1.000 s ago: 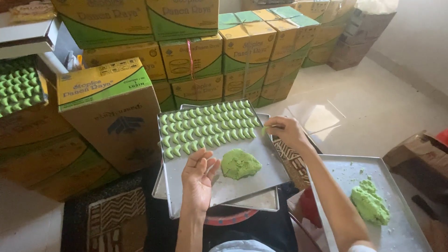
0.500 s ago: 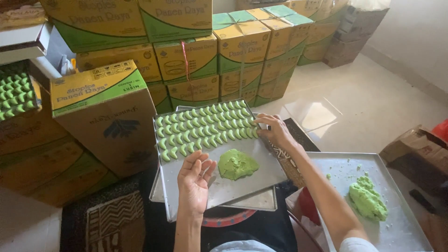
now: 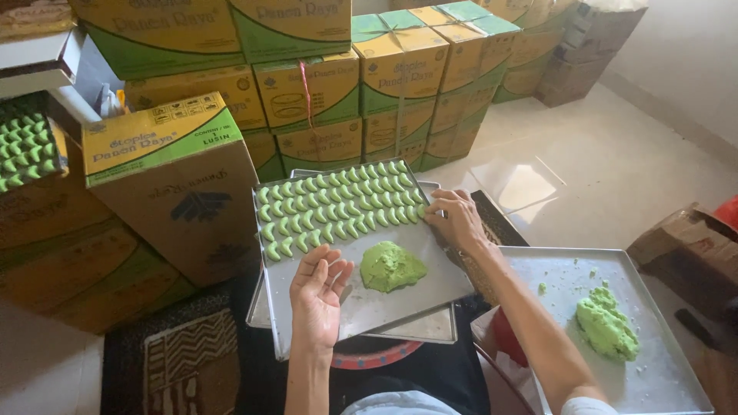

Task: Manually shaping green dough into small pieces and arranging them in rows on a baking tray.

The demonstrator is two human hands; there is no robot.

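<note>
A metal baking tray lies in front of me, tilted slightly. Its far half carries several rows of small green crescent-shaped dough pieces. A lump of green dough sits near the tray's middle. My left hand rests palm up over the tray's near left part, fingers apart and empty. My right hand touches the tray's right edge at the end of the nearest crescent row, fingertips on a piece. A second tray at my right holds another lump of green dough.
Yellow and green cardboard boxes are stacked to the left and behind the tray. More green crescents sit on a shelf at far left. A patterned mat covers the floor. A brown box stands at right.
My right hand has moved left along the tray's edge to the end of the crescent rows. My left hand stays palm up over the tray.
</note>
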